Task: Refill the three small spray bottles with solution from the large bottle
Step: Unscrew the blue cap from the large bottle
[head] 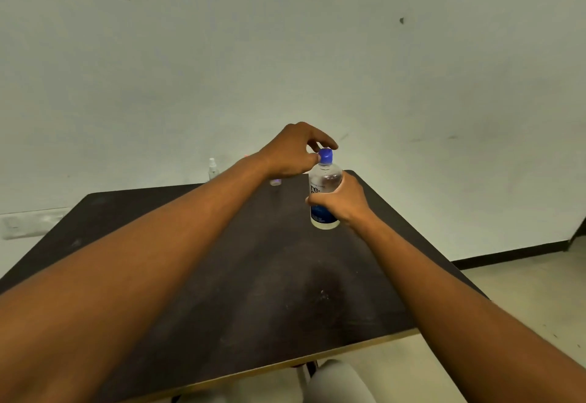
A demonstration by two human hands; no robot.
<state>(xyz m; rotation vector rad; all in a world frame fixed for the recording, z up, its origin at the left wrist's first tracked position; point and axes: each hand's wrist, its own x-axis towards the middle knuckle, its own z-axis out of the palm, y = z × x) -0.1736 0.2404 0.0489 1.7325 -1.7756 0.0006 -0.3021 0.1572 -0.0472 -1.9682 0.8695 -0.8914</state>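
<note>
The large clear bottle (323,180) with a blue label stands upright on the dark table (253,275), toward its far right. My right hand (344,201) is wrapped around its middle. My left hand (293,152) reaches over from the left, its thumb and fingers pinching the blue cap (326,155). One small clear spray bottle (212,169) stands at the table's far edge by the wall. Below my left hand the base of a second small bottle (275,182) shows; the rest is hidden. No third small bottle is visible.
A pale wall rises right behind the table. The table's right edge runs diagonally close to the large bottle, with light floor (523,291) and a dark skirting strip beyond. My knee (336,380) shows under the near edge.
</note>
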